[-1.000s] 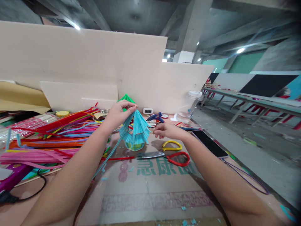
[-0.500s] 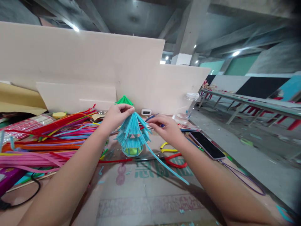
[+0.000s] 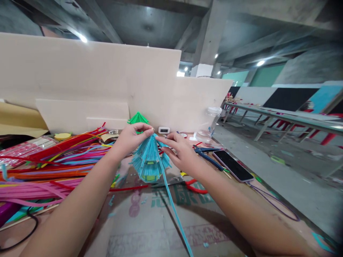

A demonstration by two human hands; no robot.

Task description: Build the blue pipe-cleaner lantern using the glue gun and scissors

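Two hands are in view, the left hand [image 3: 131, 137] and the right hand [image 3: 179, 151], along with two cones made of fuzzy craft wire: one blue cone [image 3: 147, 160] and one green cone [image 3: 137, 117]. There is one long blue strand [image 3: 175, 214], one phone [image 3: 232, 165], one clear jar [image 3: 209, 123], one pair of scissors [image 3: 197, 187] (only the red handles show), one small white clock [image 3: 163, 130] and one yellow disc [image 3: 62, 136]. The loose craft wires [image 3: 53, 160] in the pile on the left are too many and too tangled to count.
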